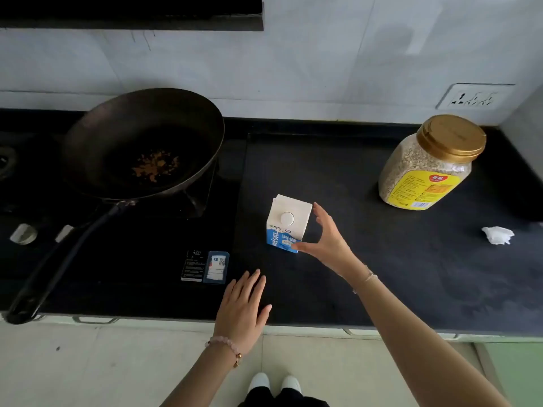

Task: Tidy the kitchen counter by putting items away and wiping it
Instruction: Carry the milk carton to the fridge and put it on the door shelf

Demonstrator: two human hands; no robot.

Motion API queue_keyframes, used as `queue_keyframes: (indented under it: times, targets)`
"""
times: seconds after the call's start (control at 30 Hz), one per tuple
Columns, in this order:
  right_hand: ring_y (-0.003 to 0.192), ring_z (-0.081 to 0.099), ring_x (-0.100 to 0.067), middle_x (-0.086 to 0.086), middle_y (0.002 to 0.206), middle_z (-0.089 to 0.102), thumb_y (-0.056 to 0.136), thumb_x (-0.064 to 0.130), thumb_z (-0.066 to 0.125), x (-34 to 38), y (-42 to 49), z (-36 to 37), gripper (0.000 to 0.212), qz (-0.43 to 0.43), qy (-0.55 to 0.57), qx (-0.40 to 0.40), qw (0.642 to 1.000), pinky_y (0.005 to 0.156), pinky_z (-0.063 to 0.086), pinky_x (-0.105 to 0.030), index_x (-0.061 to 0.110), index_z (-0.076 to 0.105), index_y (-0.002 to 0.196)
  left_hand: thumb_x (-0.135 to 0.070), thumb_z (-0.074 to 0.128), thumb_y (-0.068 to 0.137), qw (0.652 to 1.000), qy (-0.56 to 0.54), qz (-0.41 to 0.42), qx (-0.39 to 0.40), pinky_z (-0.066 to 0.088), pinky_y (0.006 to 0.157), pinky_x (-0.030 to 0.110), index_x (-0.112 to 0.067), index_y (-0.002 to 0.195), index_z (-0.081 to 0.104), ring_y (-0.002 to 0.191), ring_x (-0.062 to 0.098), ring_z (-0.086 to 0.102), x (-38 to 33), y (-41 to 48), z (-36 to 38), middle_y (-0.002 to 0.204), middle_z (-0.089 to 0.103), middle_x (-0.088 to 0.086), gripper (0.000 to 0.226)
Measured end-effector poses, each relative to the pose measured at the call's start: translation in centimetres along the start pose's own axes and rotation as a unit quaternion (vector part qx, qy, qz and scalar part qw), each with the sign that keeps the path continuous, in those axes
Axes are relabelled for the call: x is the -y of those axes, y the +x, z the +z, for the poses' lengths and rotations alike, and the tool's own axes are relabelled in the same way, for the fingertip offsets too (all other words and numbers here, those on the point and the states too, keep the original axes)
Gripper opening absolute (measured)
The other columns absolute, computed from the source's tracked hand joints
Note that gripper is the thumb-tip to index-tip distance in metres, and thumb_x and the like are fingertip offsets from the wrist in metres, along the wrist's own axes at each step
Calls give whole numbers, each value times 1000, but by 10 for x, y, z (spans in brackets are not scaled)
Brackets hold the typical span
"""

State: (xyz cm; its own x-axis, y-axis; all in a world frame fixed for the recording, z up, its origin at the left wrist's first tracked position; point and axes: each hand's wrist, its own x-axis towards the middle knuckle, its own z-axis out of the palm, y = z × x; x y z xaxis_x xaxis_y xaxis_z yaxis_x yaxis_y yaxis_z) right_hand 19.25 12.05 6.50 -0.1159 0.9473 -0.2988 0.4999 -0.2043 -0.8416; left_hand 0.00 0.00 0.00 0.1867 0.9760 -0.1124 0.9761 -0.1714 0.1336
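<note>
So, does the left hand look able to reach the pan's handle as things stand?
Probably yes: the left hand is open and free, and nothing stands between it and the pan handle.

Left hand (244,309) flat, fingers straight, lightly spread, right hand (329,242) forward on a stretched arm — thumb and fingers parted in a wide C

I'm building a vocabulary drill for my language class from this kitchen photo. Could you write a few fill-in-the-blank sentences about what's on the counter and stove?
1. The oat jar has a ___ lid.
2. The pan on the stove holds ___ crumbs.
3. The carton beside the right hand has a round ___ cap.
4. The crumpled tissue lies to the ___ of the carton.

Missing words: gold; brown; white; right.
</note>
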Motion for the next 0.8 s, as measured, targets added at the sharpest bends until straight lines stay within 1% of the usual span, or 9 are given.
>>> queue_keyframes:
  times: [0.1, 0.2, 0.33, 0.53, 0.6, 0.67, 0.73, 0.77, 0.8]
  targets:
    - [131, 35, -8, 3, 148, 34, 75, 18, 75, 3, 4, 5, 85, -12, 32, 0, 999, 99, 40, -28, 25, 25, 142, -49, 17, 91, 1000, -15, 6, -4, 47, 95, 38, -19, 122, 53, 115, 20, 60, 0, 1, 1, 128, 60, 1, 56]
    - [118, 38, -1, 3, 141, 44, 75, 17, 75, 2, 7, 9, 77, -18, 47, -6, 999, 90, 39, -19, 25, 31, 138, -47, 30, 83, 1000, -5, 12, -15, 48, 95, 38, -19, 123, 52, 115, 20, 60, 0, 1, 5, 128, 61, 1, 53]
    - [119, 43, -4, 2, 136, 47, 74, 17, 75, 3, 4, 8, 72, -13, 52, -28, 998, 93, 43, -27, 23, 35, 133, -46, 31, 82, 1000, 6, 15, -6, 47, 95, 39, -19, 123, 53, 116, 20, 59, 1, -1, 2, 129, 60, 1, 54]
    - [110, 51, -7, 4, 126, 53, 74, 19, 75, 8, -19, -2, 60, -19, 62, -54, 996, 90, 50, -29, 27, 41, 122, -46, 31, 81, 999, -2, 12, 40, 49, 93, 39, -18, 121, 57, 113, 20, 61, -1, -3, -5, 126, 62, 0, 54]
    - [105, 54, -6, 6, 123, 54, 75, 20, 75, 12, -30, -7, 57, -22, 68, -67, 995, 86, 50, -26, 25, 43, 121, -45, 30, 81, 998, 3, 15, 66, 51, 92, 39, -19, 119, 59, 112, 20, 62, -1, -2, -8, 125, 63, 0, 55]
    - [101, 56, -6, 6, 119, 56, 75, 19, 75, 17, -40, -12, 53, -30, 80, -79, 993, 84, 51, -26, 25, 44, 118, -45, 30, 81, 998, 3, 9, 65, 52, 91, 38, -18, 118, 61, 112, 20, 62, -1, -1, -8, 124, 63, 0, 55]
    - [98, 57, -4, 7, 115, 57, 77, 18, 74, 24, -51, -16, 49, -36, 98, -86, 991, 76, 52, -21, 26, 45, 116, -42, 30, 85, 999, -10, 5, 41, 47, 97, 38, -17, 123, 57, 118, 21, 57, -1, 0, -9, 132, 57, 1, 52]
    - [96, 57, -3, 8, 113, 57, 77, 18, 73, 27, -56, -18, 48, -39, 107, -87, 990, 70, 51, -18, 25, 45, 116, -38, 30, 90, 1000, -5, 18, 23, 40, 105, 38, -16, 130, 49, 127, 22, 49, 0, 1, -9, 141, 48, 1, 50]
    - [94, 57, -2, 9, 112, 57, 78, 18, 72, 30, -60, -19, 47, -42, 115, -86, 989, 66, 49, -16, 25, 45, 116, -35, 31, 94, 999, -8, 29, 32, 31, 112, 38, -16, 137, 38, 136, 22, 36, 0, 3, -11, 148, 36, 1, 48]
